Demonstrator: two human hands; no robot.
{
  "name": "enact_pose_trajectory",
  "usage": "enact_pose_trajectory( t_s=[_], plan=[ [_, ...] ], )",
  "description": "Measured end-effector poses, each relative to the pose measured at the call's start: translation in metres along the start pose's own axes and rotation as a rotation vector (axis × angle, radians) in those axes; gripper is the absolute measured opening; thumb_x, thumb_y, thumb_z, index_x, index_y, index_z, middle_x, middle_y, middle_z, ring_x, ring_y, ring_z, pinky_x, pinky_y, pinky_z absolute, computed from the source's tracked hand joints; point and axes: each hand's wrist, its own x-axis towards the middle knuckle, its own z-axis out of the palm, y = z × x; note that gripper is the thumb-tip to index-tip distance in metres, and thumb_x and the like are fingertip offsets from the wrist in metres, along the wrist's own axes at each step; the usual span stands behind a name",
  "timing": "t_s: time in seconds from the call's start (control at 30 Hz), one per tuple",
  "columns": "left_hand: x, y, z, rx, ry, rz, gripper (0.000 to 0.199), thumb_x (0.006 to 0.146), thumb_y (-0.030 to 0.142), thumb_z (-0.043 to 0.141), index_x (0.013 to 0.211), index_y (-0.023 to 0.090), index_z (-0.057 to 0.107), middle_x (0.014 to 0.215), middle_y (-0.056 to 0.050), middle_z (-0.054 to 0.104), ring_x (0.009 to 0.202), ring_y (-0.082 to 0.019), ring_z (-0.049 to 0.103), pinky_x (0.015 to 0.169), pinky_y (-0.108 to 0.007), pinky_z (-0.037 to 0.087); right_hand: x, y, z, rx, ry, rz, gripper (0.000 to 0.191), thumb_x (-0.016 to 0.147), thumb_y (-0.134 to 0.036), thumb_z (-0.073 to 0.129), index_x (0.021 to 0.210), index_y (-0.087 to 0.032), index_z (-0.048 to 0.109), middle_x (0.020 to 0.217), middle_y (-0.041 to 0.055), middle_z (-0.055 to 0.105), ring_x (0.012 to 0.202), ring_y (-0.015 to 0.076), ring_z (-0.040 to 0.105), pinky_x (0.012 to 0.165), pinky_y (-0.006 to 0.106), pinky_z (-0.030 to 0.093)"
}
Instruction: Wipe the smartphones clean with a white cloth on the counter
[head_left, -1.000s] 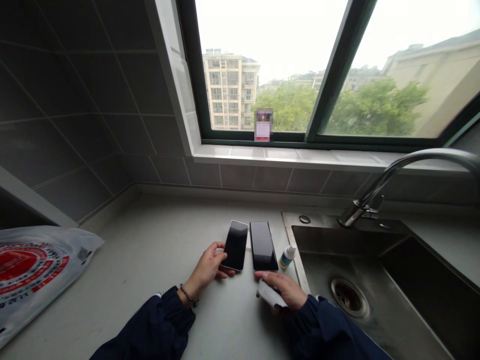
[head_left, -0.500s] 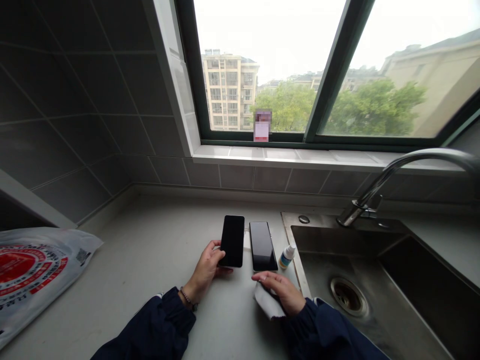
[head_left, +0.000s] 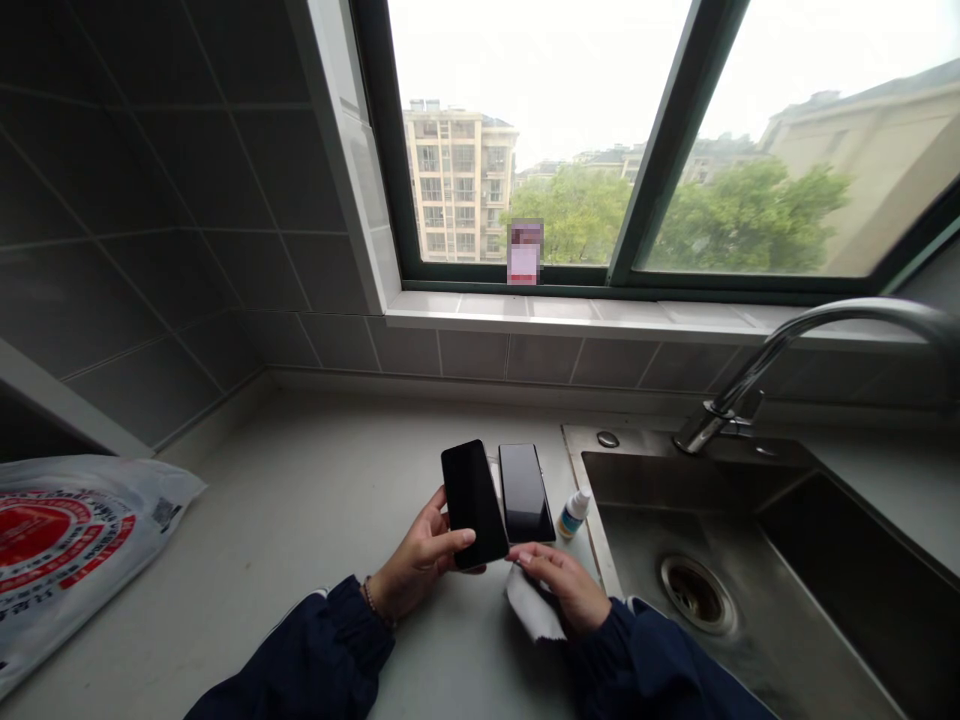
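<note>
A black smartphone (head_left: pixel 475 500), its screen dark and facing up, is gripped in my left hand (head_left: pixel 420 555), the thumb lying over its lower left edge. My right hand (head_left: pixel 566 580) pinches a grey-white cloth (head_left: pixel 534 603) that hangs below the fingers. Those fingertips are close to the phone's lower right corner; whether they touch it I cannot tell. Just behind them a second smartphone (head_left: pixel 526 492) lies face up on the counter. To its right stands a small white spray bottle (head_left: pixel 574 513) with a coloured label, beside the sink's edge.
A steel sink (head_left: pixel 637 540) with a drain and a curved chrome faucet (head_left: pixel 780 355) takes up the right side. At the left, a printed plastic bag (head_left: pixel 82 550) rests on the pale counter (head_left: pixel 300 480). A window with a tiled sill (head_left: pixel 570 305) is behind.
My left hand has tilted the phone and brought it nearer to me and rightward, toward the right hand. The cloth has stayed nearly in place, as have the second phone and bottle.
</note>
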Motion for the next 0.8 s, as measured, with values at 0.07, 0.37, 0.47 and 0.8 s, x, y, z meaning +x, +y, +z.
enact_pose_trajectory(
  t_s=[0.07, 0.37, 0.47, 0.8],
  plan=[
    [-0.001, 0.000, 0.000, -0.013, -0.005, -0.010, 0.064, 0.079, 0.025, 0.067, 0.136, 0.030, 0.039, 0.116, -0.010, 0.062, 0.088, -0.026, 0.069, 0.064, -0.034, 0.057, 0.000, 0.001, 0.000, 0.009, -0.004, 0.003, 0.045, 0.064, -0.052, 0.080, 0.090, -0.016, 0.075, 0.069, 0.0004, 0.065, 0.061, 0.0128, 0.053, 0.061, 0.024, 0.039],
    [-0.003, -0.004, -0.004, -0.089, -0.098, -0.049, 0.071, 0.073, 0.022, 0.058, 0.141, 0.027, 0.037, 0.120, -0.012, 0.062, 0.081, -0.023, 0.066, 0.049, -0.029, 0.054, -0.002, 0.000, 0.003, 0.086, -0.019, 0.025, 0.050, 0.060, -0.049, 0.084, 0.097, -0.016, 0.073, 0.077, 0.0051, 0.070, 0.070, 0.0193, 0.064, 0.066, 0.029, 0.048],
    [-0.003, -0.008, -0.006, -0.170, -0.104, -0.084, 0.073, 0.074, 0.022, 0.053, 0.144, 0.024, 0.033, 0.122, -0.015, 0.062, 0.083, -0.026, 0.066, 0.050, -0.032, 0.054, -0.004, -0.001, 0.007, 0.131, -0.014, -0.001, 0.059, 0.058, -0.048, 0.085, 0.107, -0.017, 0.070, 0.089, 0.0077, 0.072, 0.077, 0.0220, 0.067, 0.070, 0.032, 0.051],
    [-0.002, -0.014, 0.002, -0.415, -0.151, -0.179, 0.060, 0.091, 0.053, 0.033, 0.128, 0.010, 0.054, 0.117, -0.019, 0.064, 0.090, -0.033, 0.067, 0.075, -0.049, 0.054, -0.011, -0.009, 0.016, 0.035, 0.288, -0.367, 0.064, 0.062, -0.053, 0.084, 0.108, -0.017, 0.060, 0.089, 0.0097, 0.073, 0.077, 0.0241, 0.069, 0.071, 0.034, 0.054]
  ],
)
